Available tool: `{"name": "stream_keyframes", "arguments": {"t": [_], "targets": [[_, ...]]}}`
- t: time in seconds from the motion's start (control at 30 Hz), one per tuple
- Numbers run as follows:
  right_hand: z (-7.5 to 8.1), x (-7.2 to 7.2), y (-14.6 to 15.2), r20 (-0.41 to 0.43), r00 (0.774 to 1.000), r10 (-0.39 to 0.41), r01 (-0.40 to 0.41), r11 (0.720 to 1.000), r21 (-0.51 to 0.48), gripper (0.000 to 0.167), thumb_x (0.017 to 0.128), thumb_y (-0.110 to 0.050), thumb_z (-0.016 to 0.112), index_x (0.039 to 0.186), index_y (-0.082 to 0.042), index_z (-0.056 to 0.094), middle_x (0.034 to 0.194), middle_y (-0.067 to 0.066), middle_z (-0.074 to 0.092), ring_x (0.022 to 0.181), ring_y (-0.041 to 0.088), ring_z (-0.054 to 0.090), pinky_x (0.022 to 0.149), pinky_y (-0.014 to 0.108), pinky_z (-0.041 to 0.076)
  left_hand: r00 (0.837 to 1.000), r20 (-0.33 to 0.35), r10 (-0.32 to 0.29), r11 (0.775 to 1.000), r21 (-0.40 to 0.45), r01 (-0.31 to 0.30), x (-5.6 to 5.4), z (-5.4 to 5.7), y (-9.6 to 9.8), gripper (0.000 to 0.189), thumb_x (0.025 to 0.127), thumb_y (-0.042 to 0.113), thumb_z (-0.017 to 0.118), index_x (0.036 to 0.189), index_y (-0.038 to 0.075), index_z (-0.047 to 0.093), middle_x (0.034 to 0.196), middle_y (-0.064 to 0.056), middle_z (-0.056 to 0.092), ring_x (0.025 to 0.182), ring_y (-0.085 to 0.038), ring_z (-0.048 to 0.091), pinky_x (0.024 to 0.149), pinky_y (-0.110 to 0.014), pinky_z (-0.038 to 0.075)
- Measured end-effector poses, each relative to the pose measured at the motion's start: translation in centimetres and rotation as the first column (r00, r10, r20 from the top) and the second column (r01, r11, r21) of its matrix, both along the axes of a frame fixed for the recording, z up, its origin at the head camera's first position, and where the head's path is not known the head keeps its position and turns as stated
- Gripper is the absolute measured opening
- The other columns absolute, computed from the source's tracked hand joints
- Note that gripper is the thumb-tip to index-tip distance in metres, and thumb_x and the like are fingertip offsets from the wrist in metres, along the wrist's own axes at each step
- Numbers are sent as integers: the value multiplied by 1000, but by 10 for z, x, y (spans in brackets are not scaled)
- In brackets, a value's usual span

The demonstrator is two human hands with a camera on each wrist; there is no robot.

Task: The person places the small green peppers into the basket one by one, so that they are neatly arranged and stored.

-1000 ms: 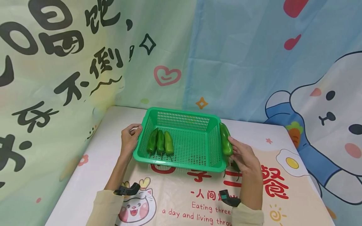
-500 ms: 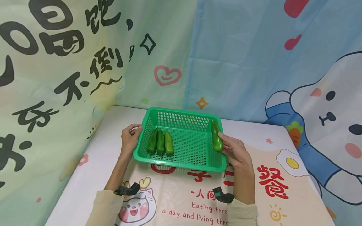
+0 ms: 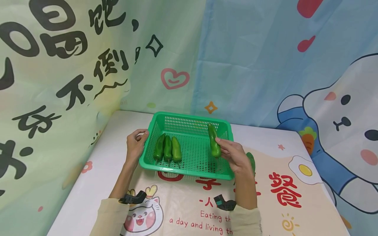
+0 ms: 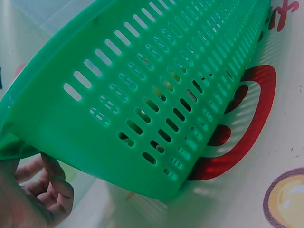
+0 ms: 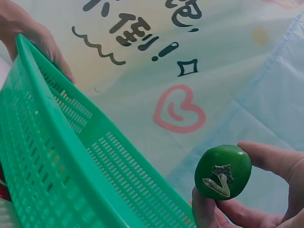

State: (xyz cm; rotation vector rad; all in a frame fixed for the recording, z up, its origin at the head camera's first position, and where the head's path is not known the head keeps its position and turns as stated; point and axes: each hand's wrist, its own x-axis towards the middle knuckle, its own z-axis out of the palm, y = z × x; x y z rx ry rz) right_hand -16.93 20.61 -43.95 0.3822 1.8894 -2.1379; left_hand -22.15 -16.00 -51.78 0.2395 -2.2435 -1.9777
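Note:
A green plastic basket with slotted walls stands on the table. My left hand grips its left rim; in the left wrist view the fingers curl below the rim. Over the right part of the basket, my right hand pinches a long green pepper between thumb and fingers. The right wrist view shows that green pepper stem end first, above the rim. Inside the basket at the left, several green peppers lie side by side, stems toward me.
Another green pepper lies on the table right of the basket, partly hidden behind my right wrist. A printed cloth covers the table. Patterned fabric walls rise close behind it and at the left.
My right hand has carried the green pepper left, from the basket's right rim to over its inside. The pepper behind my wrist shows more. The left hand and basket have stayed put.

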Motion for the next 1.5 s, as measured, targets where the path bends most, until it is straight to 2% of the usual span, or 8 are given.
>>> {"name": "stream_keyframes", "arguments": {"t": [0.2, 0.37, 0.57, 0.83, 1.0, 1.1, 1.3, 1.5], "targets": [[-5, -4, -14, 12, 1000, -21, 21, 1000, 7, 52, 108, -24, 70, 147, 9, 58, 91, -11, 79, 85, 2, 76, 84, 19, 61, 1000, 30, -6, 1000, 3, 6, -2, 1, -1, 35, 113, 19, 60, 136, -6, 70, 105, -30, 77, 71, -4, 66, 65, -18, 53], [-11, -9, -23, -15, 1000, 10, -9, 1000, 26, 54, 110, -22, 67, 150, 12, 55, 92, -12, 79, 88, 0, 76, 85, 19, 60, 1000, 27, -2, 1000, 3, 2, -1, 1, -1, 35, 113, 20, 61, 136, -6, 70, 106, -30, 77, 71, -5, 66, 65, -18, 53], [-16, -14, -36, -6, 1000, -14, 14, 999, 43, 54, 107, -21, 72, 149, 11, 58, 96, -9, 79, 90, 3, 76, 85, 21, 60, 1000, -12, 9, 1000, -5, -10, 2, 0, 0, 34, 112, 24, 64, 133, -2, 73, 102, -23, 79, 71, -4, 66, 65, -18, 53], [-19, -16, -47, -5, 999, -48, 48, 996, 78, 49, 104, -19, 76, 142, 12, 65, 96, -4, 81, 83, 4, 78, 79, 21, 63, 1000, -22, 16, 1000, -11, -16, 2, -1, 0, 31, 112, 23, 65, 129, -1, 75, 90, -10, 78, 71, -5, 66, 65, -19, 54], [-20, -17, -52, -12, 996, -86, 86, 985, 152, 45, 101, -21, 80, 134, 9, 72, 101, 3, 82, 81, 5, 77, 76, 22, 63, 1000, -17, 7, 1000, -6, -7, 2, 1, 0, 33, 112, 24, 64, 131, -1, 74, 97, -17, 80, 72, -4, 68, 66, -19, 55], [-20, -18, -56, -25, 994, -104, 107, 976, 188, 42, 99, -20, 82, 128, 9, 75, 108, 13, 83, 82, 7, 77, 77, 23, 64, 1000, -14, -4, 1000, -4, 4, 2, 1, -1, 35, 113, 25, 64, 133, -2, 73, 103, -23, 80, 72, -3, 67, 66, -19, 55], [-21, -20, -66, -56, 994, -93, 105, 953, 285, 36, 100, -17, 81, 122, 12, 76, 127, 31, 74, 92, 19, 78, 86, 34, 67, 1000, -9, -4, 1000, 0, 4, 2, 3, 1, 35, 112, 25, 64, 133, -2, 73, 105, -26, 79, 72, -3, 67, 66, -18, 54], [-24, -23, -77, -88, 993, -81, 109, 915, 388, 32, 101, -13, 79, 117, 14, 77, 126, 36, 71, 102, 39, 80, 82, 36, 67, 1000, -16, -1, 1000, -9, 1, 2, 2, 1, 34, 113, 24, 63, 132, -2, 73, 104, -25, 79, 72, -2, 67, 67, -18, 54]]}}
